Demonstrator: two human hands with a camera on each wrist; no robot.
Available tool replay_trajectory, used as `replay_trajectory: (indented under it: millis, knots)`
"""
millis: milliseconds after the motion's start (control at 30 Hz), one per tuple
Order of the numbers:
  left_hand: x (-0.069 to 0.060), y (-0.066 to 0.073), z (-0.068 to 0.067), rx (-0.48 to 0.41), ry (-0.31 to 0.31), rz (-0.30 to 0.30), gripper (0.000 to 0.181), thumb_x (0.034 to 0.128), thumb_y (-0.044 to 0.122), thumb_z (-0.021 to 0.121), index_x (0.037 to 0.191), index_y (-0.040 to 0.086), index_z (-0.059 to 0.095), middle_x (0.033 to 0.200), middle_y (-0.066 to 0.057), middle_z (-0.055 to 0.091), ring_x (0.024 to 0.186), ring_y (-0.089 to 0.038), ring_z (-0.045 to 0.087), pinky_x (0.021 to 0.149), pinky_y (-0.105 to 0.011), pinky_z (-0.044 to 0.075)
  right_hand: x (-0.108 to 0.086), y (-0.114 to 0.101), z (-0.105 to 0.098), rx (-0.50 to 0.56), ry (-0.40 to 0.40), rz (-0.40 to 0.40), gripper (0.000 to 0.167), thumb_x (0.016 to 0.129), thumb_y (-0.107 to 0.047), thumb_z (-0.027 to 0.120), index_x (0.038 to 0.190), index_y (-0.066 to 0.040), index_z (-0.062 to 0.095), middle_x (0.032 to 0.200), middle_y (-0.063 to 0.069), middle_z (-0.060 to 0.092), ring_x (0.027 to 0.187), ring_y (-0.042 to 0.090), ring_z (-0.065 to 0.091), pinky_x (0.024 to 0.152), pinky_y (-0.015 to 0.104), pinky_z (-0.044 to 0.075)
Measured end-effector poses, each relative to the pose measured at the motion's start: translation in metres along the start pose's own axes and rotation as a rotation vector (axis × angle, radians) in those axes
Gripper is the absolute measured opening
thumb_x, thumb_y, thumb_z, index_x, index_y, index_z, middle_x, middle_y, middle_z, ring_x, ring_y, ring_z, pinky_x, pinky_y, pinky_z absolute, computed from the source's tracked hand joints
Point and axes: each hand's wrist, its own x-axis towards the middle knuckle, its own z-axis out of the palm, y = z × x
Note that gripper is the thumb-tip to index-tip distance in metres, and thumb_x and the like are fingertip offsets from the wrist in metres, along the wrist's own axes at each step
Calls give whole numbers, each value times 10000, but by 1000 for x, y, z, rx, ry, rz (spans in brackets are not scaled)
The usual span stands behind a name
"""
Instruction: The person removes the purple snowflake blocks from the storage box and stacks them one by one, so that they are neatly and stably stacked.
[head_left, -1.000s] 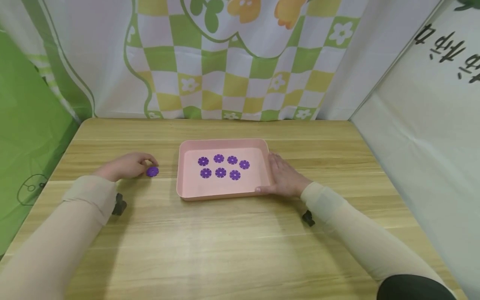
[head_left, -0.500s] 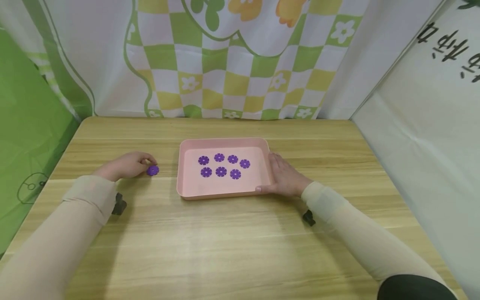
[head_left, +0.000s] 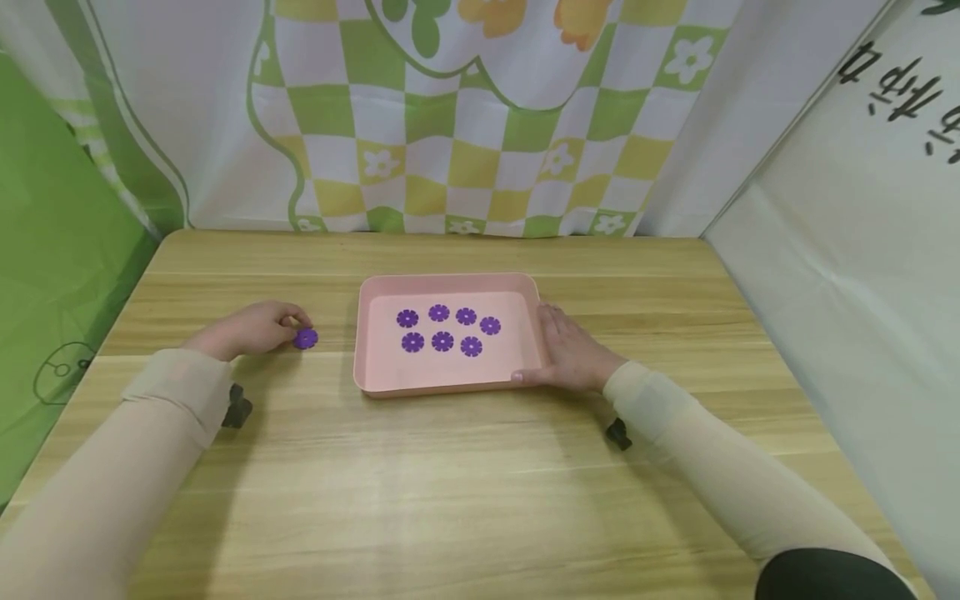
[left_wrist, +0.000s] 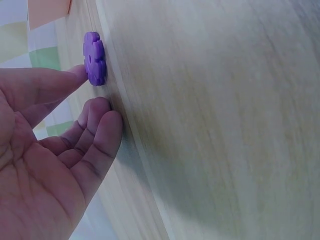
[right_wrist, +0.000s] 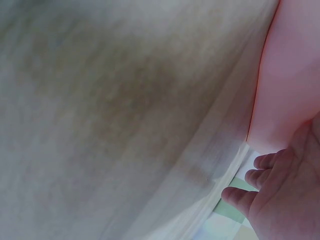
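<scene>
My left hand is at the left of the table, pinching a purple snowflake disc at its edge. In the left wrist view the notched disc lies flat against or just above the wood, at the tip of the upper digits; the other fingers are curled below it. A pink tray sits mid-table with several more purple snowflake discs in two rough rows. My right hand rests against the tray's right wall, fingers fairly straight, thumb at the front corner. Its palm side faces the pink wall.
The wooden table carries the tray near its middle. A checked curtain hangs along the back edge. A green sheet borders the left and a white sheet the right. Dark wrist cameras hang under both wrists.
Both hands, the disc and the tray keep their places relative to one another. The whole head view has shifted slightly.
</scene>
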Motion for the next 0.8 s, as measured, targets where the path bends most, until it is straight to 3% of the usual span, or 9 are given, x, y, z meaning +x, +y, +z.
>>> replay_trajectory:
  millis: [300,567,800]
  knots:
    - [0,-1,-1,-7,25,-5,317,994,36,477,1242,-136,576,966,-187,605,775,-232,518,665,-344,449,-1,0,-1,1,-2,3,1329,845,-701,702,1588,101,-53,1652,343,37,1537,455,92,1243,511,112]
    - [5,0,-4,7,119,-27,324,980,58,481,1214,-139,588,1167,-352,608,1037,-440,587,868,-551,497,0,1,1,-8,-8,7,1315,857,-697,688,1583,114,-52,1656,336,24,1542,440,74,1248,493,100]
    - [16,10,-8,-112,150,-22,365,1007,52,452,1295,-160,525,1125,-297,598,970,-357,618,841,-467,518,-1,1,1,8,4,-3,1321,849,-690,705,1584,113,-42,1652,343,45,1535,456,95,1242,516,117]
